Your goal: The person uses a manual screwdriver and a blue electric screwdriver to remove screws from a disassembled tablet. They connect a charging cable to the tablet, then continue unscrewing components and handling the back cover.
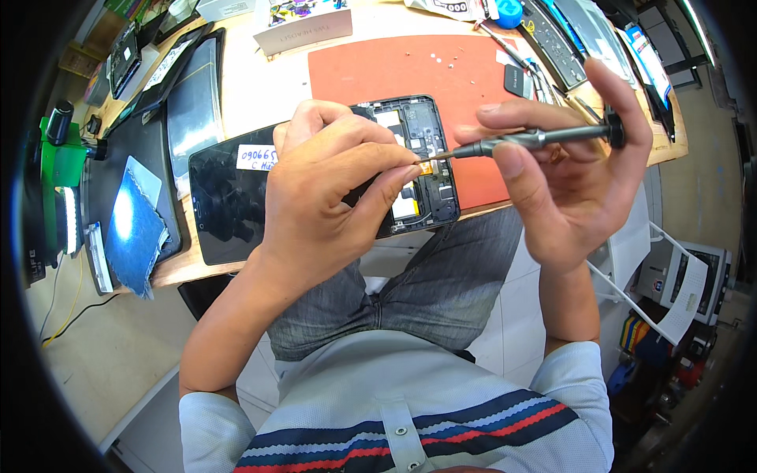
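Note:
My right hand (572, 169) holds a slim dark grey precision screwdriver (528, 140) nearly level, its cap end against the fingers and its thin tip pointing left. At that tip the thumb and index finger of my left hand (335, 177) are pinched together; whatever is between them is too small to make out. Beneath the fingers lies an opened tablet-like device (441, 185), its black frame, circuit boards and yellow-orange parts showing. A glossy black screen panel (225, 209) with a handwritten white label (255, 157) lies to its left, partly hidden by my left hand.
Under the device's right side spreads an orange-red work mat (378, 67) with tiny loose parts (440, 57). Tweezers-like tools and a small black square (518, 80) are at its right. A white box (303, 30) stands at the back; dark panels (193, 102) and a blue sheet (134, 229) are left.

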The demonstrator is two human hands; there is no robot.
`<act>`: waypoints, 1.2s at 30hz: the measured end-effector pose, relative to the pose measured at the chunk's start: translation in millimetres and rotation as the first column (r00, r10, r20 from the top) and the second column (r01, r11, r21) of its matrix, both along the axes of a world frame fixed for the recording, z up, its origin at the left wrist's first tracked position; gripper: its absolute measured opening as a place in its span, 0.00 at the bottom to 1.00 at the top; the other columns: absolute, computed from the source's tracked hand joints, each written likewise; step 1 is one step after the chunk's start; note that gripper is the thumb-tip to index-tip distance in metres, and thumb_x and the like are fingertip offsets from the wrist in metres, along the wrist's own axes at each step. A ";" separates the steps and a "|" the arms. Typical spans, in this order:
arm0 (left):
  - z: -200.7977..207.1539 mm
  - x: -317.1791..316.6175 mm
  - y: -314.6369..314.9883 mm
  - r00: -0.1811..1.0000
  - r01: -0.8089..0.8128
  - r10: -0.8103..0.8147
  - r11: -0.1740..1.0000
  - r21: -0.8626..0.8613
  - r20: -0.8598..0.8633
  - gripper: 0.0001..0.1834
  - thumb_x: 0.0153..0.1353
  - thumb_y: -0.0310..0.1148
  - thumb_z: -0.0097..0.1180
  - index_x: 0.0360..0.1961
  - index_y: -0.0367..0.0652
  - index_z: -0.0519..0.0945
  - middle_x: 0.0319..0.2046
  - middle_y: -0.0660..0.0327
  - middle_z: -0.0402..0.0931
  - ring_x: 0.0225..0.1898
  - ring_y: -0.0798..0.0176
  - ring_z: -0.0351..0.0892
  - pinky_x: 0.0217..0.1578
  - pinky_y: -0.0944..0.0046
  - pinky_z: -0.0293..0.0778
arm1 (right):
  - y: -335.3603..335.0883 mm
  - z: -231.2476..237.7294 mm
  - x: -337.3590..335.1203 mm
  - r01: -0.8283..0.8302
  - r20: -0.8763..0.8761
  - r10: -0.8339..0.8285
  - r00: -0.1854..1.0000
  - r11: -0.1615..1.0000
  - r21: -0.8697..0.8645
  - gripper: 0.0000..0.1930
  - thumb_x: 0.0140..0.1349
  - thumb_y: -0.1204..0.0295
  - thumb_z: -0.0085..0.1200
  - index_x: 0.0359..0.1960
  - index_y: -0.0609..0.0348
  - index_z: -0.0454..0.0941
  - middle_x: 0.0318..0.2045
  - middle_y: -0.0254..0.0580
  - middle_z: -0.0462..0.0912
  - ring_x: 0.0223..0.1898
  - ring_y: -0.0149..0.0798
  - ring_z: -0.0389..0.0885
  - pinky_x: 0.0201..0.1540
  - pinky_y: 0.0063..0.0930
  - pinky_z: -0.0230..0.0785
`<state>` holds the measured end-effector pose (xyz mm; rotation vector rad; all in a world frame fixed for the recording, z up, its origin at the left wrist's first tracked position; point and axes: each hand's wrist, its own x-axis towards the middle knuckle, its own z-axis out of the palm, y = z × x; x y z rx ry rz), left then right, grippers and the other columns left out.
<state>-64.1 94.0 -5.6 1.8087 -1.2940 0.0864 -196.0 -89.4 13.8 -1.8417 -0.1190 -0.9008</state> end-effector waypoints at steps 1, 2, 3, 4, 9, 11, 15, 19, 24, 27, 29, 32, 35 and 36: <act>1.6 1.0 0.2 1.000 0.002 -0.002 1.000 -0.005 0.025 0.06 0.55 0.29 0.74 0.35 0.48 0.90 0.33 0.69 0.84 0.42 0.57 0.79 0.50 0.57 0.66 | -1.6 1.5 0.3 -0.030 -0.018 0.032 0.999 0.996 0.084 0.39 0.70 0.82 0.60 0.75 0.68 0.46 0.45 0.64 0.87 0.44 0.52 0.91 0.50 0.44 0.88; 3.5 2.2 0.3 0.999 0.025 -0.025 1.000 -0.015 0.046 0.06 0.56 0.29 0.74 0.35 0.48 0.90 0.33 0.69 0.84 0.42 0.57 0.79 0.49 0.58 0.66 | -3.9 2.8 0.9 -0.033 -0.024 0.036 0.999 0.993 0.111 0.39 0.70 0.82 0.60 0.75 0.68 0.47 0.44 0.63 0.87 0.43 0.52 0.91 0.49 0.44 0.88; 5.7 3.5 0.5 0.997 0.049 -0.047 0.998 -0.025 0.067 0.06 0.56 0.29 0.74 0.35 0.48 0.90 0.33 0.69 0.84 0.42 0.58 0.79 0.49 0.58 0.67 | -5.4 3.7 1.4 -0.031 -0.011 0.032 0.999 0.990 0.134 0.39 0.70 0.81 0.60 0.75 0.68 0.48 0.44 0.63 0.87 0.43 0.52 0.92 0.49 0.44 0.89; 8.1 4.2 1.0 0.994 0.072 -0.069 0.997 -0.035 0.088 0.06 0.56 0.29 0.73 0.35 0.48 0.90 0.33 0.69 0.84 0.42 0.58 0.79 0.49 0.58 0.67 | -8.4 5.1 1.4 -0.029 -0.038 0.034 0.999 0.991 0.130 0.39 0.70 0.81 0.61 0.75 0.69 0.49 0.43 0.63 0.87 0.42 0.51 0.92 0.47 0.44 0.89; 18.1 0.8 3.4 0.972 0.026 -0.032 0.999 0.028 0.235 0.09 0.52 0.29 0.76 0.36 0.46 0.91 0.35 0.67 0.85 0.41 0.56 0.75 0.48 0.57 0.67 | -18.0 9.6 0.2 -0.024 0.025 0.023 0.999 1.000 0.017 0.37 0.69 0.80 0.62 0.74 0.68 0.52 0.44 0.60 0.88 0.42 0.49 0.92 0.46 0.41 0.89; 20.1 0.0 3.4 0.967 0.017 -0.023 0.999 0.029 0.255 0.09 0.52 0.28 0.76 0.36 0.47 0.91 0.35 0.67 0.85 0.41 0.56 0.75 0.48 0.57 0.67 | -16.1 9.9 -0.2 -0.010 0.037 0.010 0.999 1.000 0.015 0.37 0.68 0.81 0.62 0.74 0.67 0.54 0.45 0.59 0.88 0.42 0.48 0.91 0.46 0.40 0.89; 20.1 -1.8 1.9 0.960 -0.013 -0.004 0.998 0.059 0.281 0.10 0.51 0.27 0.76 0.36 0.47 0.91 0.34 0.68 0.85 0.42 0.56 0.76 0.47 0.57 0.67 | -12.6 11.7 1.5 0.002 0.043 -0.002 0.999 1.000 -0.004 0.35 0.67 0.81 0.62 0.73 0.66 0.57 0.47 0.57 0.87 0.42 0.46 0.91 0.46 0.39 0.89; 17.5 -1.4 1.4 0.968 -0.019 0.003 0.998 0.063 0.250 0.10 0.50 0.28 0.77 0.36 0.47 0.91 0.34 0.67 0.85 0.41 0.57 0.77 0.45 0.59 0.67 | -11.0 12.7 4.3 0.009 0.035 -0.008 0.999 0.999 -0.035 0.34 0.66 0.82 0.63 0.72 0.65 0.59 0.48 0.54 0.87 0.42 0.45 0.91 0.46 0.37 0.88; 15.1 0.2 2.4 0.980 -0.022 0.004 0.996 0.085 0.198 0.10 0.51 0.27 0.76 0.36 0.47 0.91 0.34 0.66 0.85 0.40 0.58 0.79 0.45 0.60 0.67 | -11.6 14.6 5.9 0.009 0.017 -0.007 1.000 0.993 -0.114 0.33 0.65 0.82 0.63 0.70 0.63 0.63 0.50 0.52 0.87 0.41 0.43 0.91 0.45 0.35 0.88; 14.6 1.6 3.6 0.979 -0.054 0.032 0.993 0.108 0.201 0.09 0.52 0.27 0.75 0.36 0.46 0.91 0.33 0.65 0.86 0.41 0.58 0.79 0.45 0.60 0.68 | -14.6 16.5 9.6 -0.002 -0.005 0.001 1.000 0.980 -0.199 0.32 0.64 0.83 0.63 0.70 0.63 0.65 0.52 0.50 0.87 0.41 0.42 0.91 0.45 0.34 0.88; 13.9 2.7 4.5 0.977 -0.066 0.040 0.990 0.121 0.208 0.08 0.53 0.28 0.75 0.35 0.46 0.90 0.33 0.65 0.86 0.41 0.57 0.79 0.46 0.59 0.67 | -17.3 17.0 13.8 -0.015 -0.019 0.011 1.000 0.962 -0.271 0.32 0.64 0.83 0.63 0.69 0.62 0.67 0.53 0.49 0.87 0.41 0.41 0.91 0.45 0.33 0.88; 12.3 2.4 5.7 0.979 -0.061 0.029 0.986 0.152 0.203 0.08 0.53 0.28 0.75 0.35 0.46 0.89 0.33 0.65 0.86 0.42 0.57 0.79 0.46 0.58 0.67 | -21.2 15.7 21.6 -0.028 -0.025 0.020 0.999 0.930 -0.367 0.31 0.63 0.83 0.64 0.69 0.61 0.69 0.54 0.47 0.86 0.41 0.40 0.91 0.45 0.32 0.88; 10.9 1.4 7.0 0.980 -0.052 0.019 0.984 0.169 0.196 0.08 0.53 0.28 0.74 0.35 0.47 0.88 0.34 0.66 0.86 0.42 0.56 0.79 0.46 0.57 0.66 | -23.6 13.6 27.0 -0.036 -0.017 0.031 0.999 0.897 -0.440 0.31 0.62 0.84 0.64 0.68 0.60 0.71 0.55 0.46 0.86 0.41 0.39 0.91 0.45 0.31 0.88; 10.6 1.3 7.3 0.982 -0.044 0.011 0.985 0.169 0.189 0.08 0.53 0.28 0.74 0.35 0.47 0.88 0.34 0.67 0.86 0.43 0.56 0.79 0.46 0.57 0.66 | -24.2 12.9 28.5 -0.036 -0.016 0.033 0.999 0.889 -0.457 0.30 0.62 0.84 0.64 0.68 0.60 0.72 0.56 0.45 0.86 0.41 0.38 0.91 0.45 0.31 0.87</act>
